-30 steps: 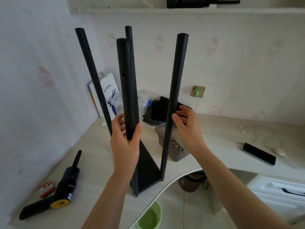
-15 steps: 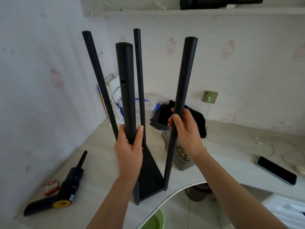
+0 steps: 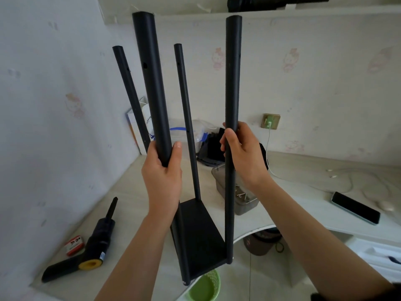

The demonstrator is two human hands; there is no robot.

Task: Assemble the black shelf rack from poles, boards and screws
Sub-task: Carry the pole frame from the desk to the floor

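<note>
Head view: a partly built black shelf rack (image 3: pixel 196 235) fills the centre of the frame, four poles rising from one black board (image 3: pixel 199 231) at the bottom centre. The lower end of the rack sits over the curved front edge of the pale desk (image 3: pixel 134 192); whether it touches the desk cannot be told.

The left hand (image 3: pixel 162 172) is wrapped around the near left pole (image 3: pixel 150 83), thumb on the right side of the pole and fingers curled behind it. The right hand (image 3: pixel 243 153) is clamped on the near right pole (image 3: pixel 232 83), at about the middle of its length, fingers curled around it from the right. The two far poles, one at upper left (image 3: pixel 128 90) and one in the centre (image 3: pixel 184 109), stand free, with small holes showing near their tops.

At lower left of the frame a black power tool with a yellow end (image 3: pixel 93 242) lies on the desk, a small red-and-white pack (image 3: pixel 73 244) just beside it. Right of the rack, a clear container (image 3: pixel 240 198) holds small metal pieces. A dark phone (image 3: pixel 355 207) lies at the right edge. A green basket (image 3: pixel 204 287) shows at the bottom centre, below the desk edge. A wall socket (image 3: pixel 270 121) with a white cable sits on the far wall.
</note>
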